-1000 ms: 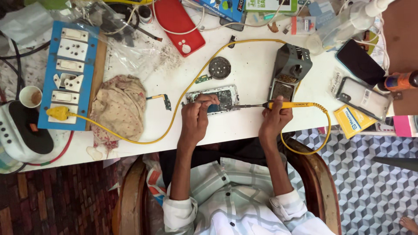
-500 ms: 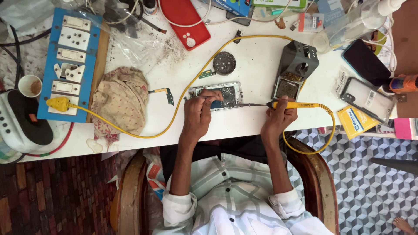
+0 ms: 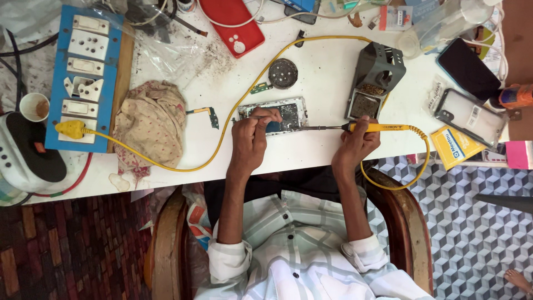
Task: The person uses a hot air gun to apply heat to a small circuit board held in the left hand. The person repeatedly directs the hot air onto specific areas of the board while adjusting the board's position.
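An opened phone [image 3: 283, 114] with its circuit board exposed lies on the white table [image 3: 322, 155] near the front edge. My left hand [image 3: 251, 139] rests on the phone's left part, fingers pinched on a thin metal tool whose kind I cannot make out. My right hand [image 3: 355, 145] grips a yellow soldering iron [image 3: 380, 127]. Its metal tip points left and reaches the phone's right edge. The iron's yellow cable [image 3: 233, 111] loops across the table to a yellow plug [image 3: 71, 129].
A dark iron stand [image 3: 377, 75] stands just behind my right hand. On the left are a blue switchboard [image 3: 89, 78] and a crumpled cloth [image 3: 150, 125]. Behind are a red phone case [image 3: 233, 25] and a round dark disc [image 3: 283, 73]; phones [image 3: 469, 114] lie right.
Both hands stay on the opened phone with the iron tip at its right edge; only the view has shifted slightly.
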